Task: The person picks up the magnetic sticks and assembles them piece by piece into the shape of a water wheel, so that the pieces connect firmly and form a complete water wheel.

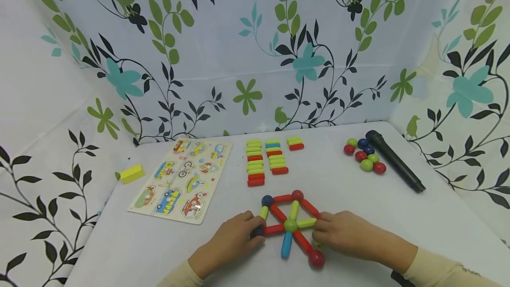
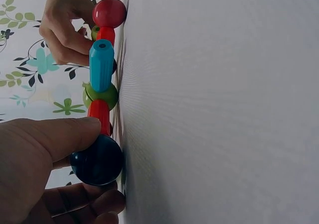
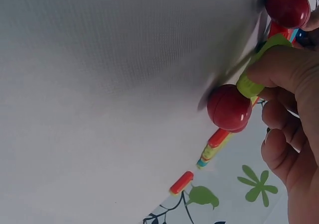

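Left hand (image 1: 231, 242) pinches the dark-blue plastic ball (image 2: 97, 160), right hand (image 1: 346, 234) pinches the lime-green plastic rod (image 3: 256, 64), steadying the rod-and-ball frame (image 1: 291, 225).

left hand (image 1: 233, 239): low, palm down, fingers curled, thumb and fingers pinching | right hand (image 1: 344, 235): low, palm down, fingertips pinching | forearms: cream sleeves, angling inward

At the lower centre of the frame the left hand (image 1: 231, 242) and the right hand (image 1: 346, 236) touch opposite ends of a flat stick-and-ball figure (image 1: 291, 225) on the pale surface (image 1: 398, 216), with stacked coloured sticks (image 1: 264, 160) above it, loose balls (image 1: 365, 156) at the right and a picture puzzle board (image 1: 183, 180) at the left.
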{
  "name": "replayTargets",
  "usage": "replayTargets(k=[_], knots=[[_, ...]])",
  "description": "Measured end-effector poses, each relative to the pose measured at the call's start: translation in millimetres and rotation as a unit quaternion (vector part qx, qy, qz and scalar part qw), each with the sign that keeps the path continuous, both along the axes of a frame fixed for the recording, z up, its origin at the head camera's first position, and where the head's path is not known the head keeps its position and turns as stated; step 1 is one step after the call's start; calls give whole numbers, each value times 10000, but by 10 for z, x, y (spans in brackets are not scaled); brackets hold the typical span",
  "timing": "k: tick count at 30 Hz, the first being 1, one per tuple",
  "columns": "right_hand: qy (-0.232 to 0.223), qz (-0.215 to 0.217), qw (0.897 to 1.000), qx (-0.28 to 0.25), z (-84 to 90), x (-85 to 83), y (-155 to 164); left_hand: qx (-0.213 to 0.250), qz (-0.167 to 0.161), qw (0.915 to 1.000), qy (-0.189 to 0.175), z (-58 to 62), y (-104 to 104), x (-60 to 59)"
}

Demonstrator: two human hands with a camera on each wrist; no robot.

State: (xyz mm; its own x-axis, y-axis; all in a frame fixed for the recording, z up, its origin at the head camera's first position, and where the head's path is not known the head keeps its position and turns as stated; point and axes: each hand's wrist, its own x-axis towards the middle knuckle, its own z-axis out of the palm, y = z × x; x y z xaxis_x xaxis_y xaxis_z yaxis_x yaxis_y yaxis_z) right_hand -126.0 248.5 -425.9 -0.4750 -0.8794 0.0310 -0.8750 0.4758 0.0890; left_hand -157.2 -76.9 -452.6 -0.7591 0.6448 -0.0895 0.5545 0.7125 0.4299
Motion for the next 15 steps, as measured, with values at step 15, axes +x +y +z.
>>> replayTargets(k=[15], knots=[[296, 221, 9992, -181, -55, 28, 60, 30, -14, 10000, -40, 12, 9, 4]])
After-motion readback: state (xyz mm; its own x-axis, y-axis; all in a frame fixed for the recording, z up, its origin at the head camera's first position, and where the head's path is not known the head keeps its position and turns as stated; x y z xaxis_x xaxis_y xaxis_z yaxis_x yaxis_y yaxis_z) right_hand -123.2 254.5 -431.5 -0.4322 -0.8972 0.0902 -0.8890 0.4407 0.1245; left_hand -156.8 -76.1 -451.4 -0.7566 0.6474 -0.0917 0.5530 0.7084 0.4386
